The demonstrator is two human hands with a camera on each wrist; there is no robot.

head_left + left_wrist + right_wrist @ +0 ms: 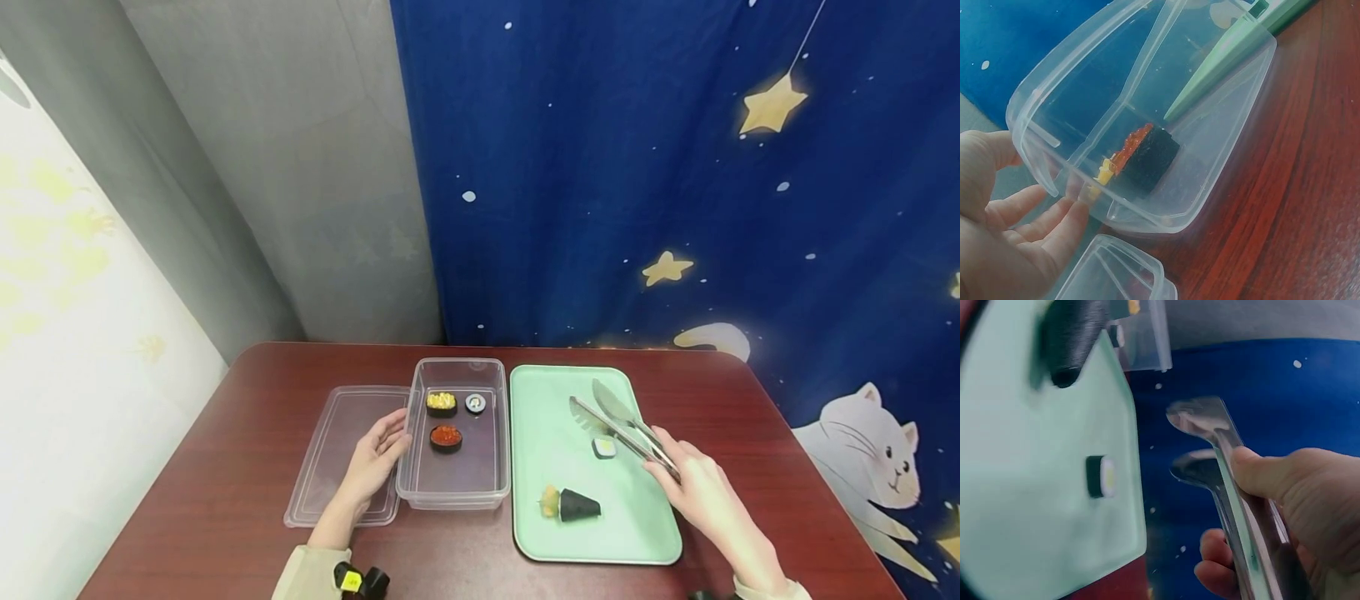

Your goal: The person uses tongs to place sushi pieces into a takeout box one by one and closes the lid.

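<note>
My right hand (701, 492) grips metal tongs (1235, 481), their tips parted above the green tray (555, 542). Below the tongs on the tray lies a small white roll with a dark wrap (604, 448); nearer the front edge is a dark cone-shaped roll (579, 505) with a yellowish end. My left hand (375, 457) touches the left wall of the clear container (453, 500), fingers lightly bent at its side. Inside are a yellow-topped piece (441, 404), a red-topped piece (446, 438) and a small round roll (476, 404).
A clear lid (322, 467) lies flat on the red-brown table (202, 500), left of the container and partly under my left hand. The container stands close beside the tray's left edge. Grey and blue curtains (600, 167) hang behind the table.
</note>
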